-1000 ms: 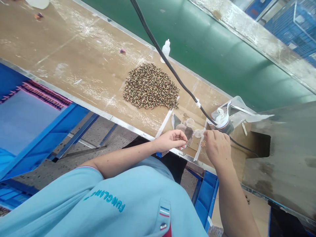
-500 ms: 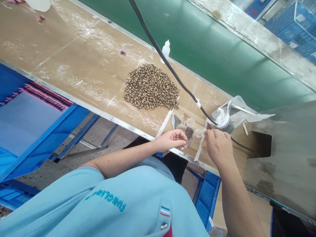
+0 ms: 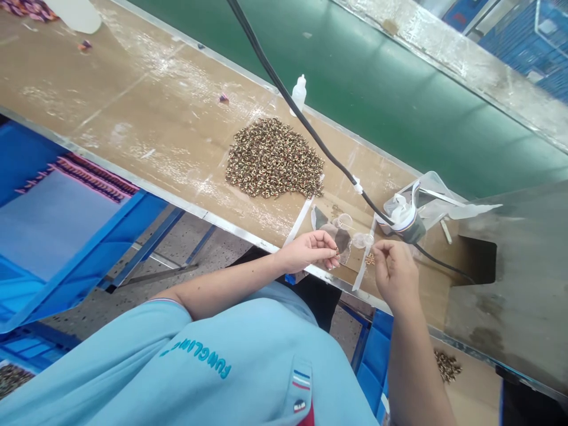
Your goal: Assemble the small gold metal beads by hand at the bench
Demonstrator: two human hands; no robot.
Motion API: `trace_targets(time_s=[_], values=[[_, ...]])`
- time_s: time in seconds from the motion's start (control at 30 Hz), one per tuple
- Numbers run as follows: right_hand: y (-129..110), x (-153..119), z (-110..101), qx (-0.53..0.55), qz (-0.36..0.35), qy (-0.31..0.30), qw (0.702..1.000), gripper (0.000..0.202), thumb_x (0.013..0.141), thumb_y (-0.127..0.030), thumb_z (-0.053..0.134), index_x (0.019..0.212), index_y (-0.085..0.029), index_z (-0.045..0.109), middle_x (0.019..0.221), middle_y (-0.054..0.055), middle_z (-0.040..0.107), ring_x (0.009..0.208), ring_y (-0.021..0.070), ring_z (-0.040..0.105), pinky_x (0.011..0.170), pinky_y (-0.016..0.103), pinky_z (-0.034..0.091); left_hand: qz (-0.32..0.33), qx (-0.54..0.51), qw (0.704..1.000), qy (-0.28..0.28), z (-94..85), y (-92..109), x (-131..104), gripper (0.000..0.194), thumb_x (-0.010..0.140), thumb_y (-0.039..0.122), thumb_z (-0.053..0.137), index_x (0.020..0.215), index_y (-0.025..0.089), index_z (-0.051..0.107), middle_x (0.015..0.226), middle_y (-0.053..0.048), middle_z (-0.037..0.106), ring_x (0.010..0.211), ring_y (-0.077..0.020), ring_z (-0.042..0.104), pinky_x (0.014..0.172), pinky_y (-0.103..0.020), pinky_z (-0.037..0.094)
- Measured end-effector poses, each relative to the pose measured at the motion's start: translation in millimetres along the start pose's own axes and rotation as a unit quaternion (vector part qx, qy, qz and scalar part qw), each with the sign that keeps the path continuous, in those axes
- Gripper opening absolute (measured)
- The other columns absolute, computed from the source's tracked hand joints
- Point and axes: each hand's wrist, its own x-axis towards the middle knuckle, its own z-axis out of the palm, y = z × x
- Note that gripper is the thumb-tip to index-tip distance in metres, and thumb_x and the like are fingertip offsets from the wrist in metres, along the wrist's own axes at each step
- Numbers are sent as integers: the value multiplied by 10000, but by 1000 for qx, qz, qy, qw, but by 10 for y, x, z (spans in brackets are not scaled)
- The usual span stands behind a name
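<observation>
My left hand [image 3: 313, 249] is at the front edge of the bench, its thumb and fingertips pinched on a tiny brownish piece [image 3: 336, 251] too small to name. To its right, my right hand [image 3: 397, 272] is closed with fingers curled and thumb near the forefinger; what they hold, if anything, cannot be made out. Close to the right fingertips lies a small heap of tiny orange-brown pieces [image 3: 370, 259]. Between the hands are a stained dark patch [image 3: 341, 239] and small clear round dishes [image 3: 362, 239]. Behind my left hand spreads a large pile of small brown-and-cream pieces [image 3: 275, 157].
A white dropper bottle [image 3: 299, 94] stands behind the pile. A black cable [image 3: 288, 94] crosses the bench to a dark cup [image 3: 412, 228] by a clear plastic tray [image 3: 437, 183]. A green belt [image 3: 377, 106] runs behind; a metal housing [image 3: 523, 284] stands right, blue crates [image 3: 89, 248] left.
My right hand has dropped slightly and turned, so that its thumb and forefinger show near the small heap. My left hand keeps its pinch. The whole view has shifted a little.
</observation>
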Motion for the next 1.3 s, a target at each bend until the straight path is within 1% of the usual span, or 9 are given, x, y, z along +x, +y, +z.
trace_targets(time_s=[0.07,0.13,0.27,0.4,0.6,0.87,1.0,1.17,1.3], values=[[-119,-61,46,57,16,6,998,103,904,-244,433,820,-224,489,761,20,565,730,170,527,659,293,390,-7,-10,1000,-5,-1,17,-7,396,587,351,808,759,130,528,605,-21,675,553,-114,639,599,-249,499],[-234,-108,107,93,14,8,996,109,906,-234,432,809,-228,481,747,11,555,719,163,523,658,291,395,-14,-16,1000,-10,-1,31,-14,405,578,354,814,761,128,532,614,-23,679,564,-115,645,604,-248,500],[-357,-147,224,127,8,2,992,103,907,-212,440,811,-228,474,751,1,558,724,150,521,658,282,396,-17,-19,1000,-15,-1,43,-17,403,586,345,814,770,125,532,624,-28,682,588,-121,654,604,-243,500],[-364,-141,272,129,-1,-2,992,93,904,-201,454,817,-226,473,762,-3,572,743,148,521,681,285,387,-16,-20,999,-19,4,48,-15,394,593,330,814,773,119,534,616,-20,672,586,-117,648,593,-234,499],[-361,-125,276,132,-15,-8,991,106,910,-197,445,812,-228,471,759,-5,578,747,150,523,687,293,380,-24,-20,999,-34,-4,65,-18,409,580,340,820,768,114,536,592,-12,658,552,-104,630,566,-216,483],[-367,-127,292,134,-16,-14,991,123,914,-211,434,802,-229,481,748,1,578,736,156,524,668,299,384,-36,-23,998,-35,-12,68,-18,411,569,332,828,765,115,538,589,-11,657,547,-104,628,576,-223,478],[-353,-139,307,121,-29,-15,992,124,913,-203,431,807,-232,488,767,7,585,755,161,532,692,308,396,-43,-29,998,-44,-32,74,-19,394,586,319,822,768,113,541,606,-15,662,559,-105,634,588,-225,480],[-330,-162,337,116,-41,-11,992,105,905,-179,446,833,-229,504,804,15,593,798,159,536,724,307,408,-77,-46,995,-49,-53,110,-13,349,592,252,824,747,106,547,608,-26,671,566,-106,643,612,-232,486],[-339,-172,363,121,-41,-8,992,105,903,-166,449,836,-226,504,807,20,589,802,158,532,728,303,420,-98,-57,993,-39,-43,136,-7,294,611,181,805,735,96,553,588,-34,672,540,-101,637,584,-216,480]])
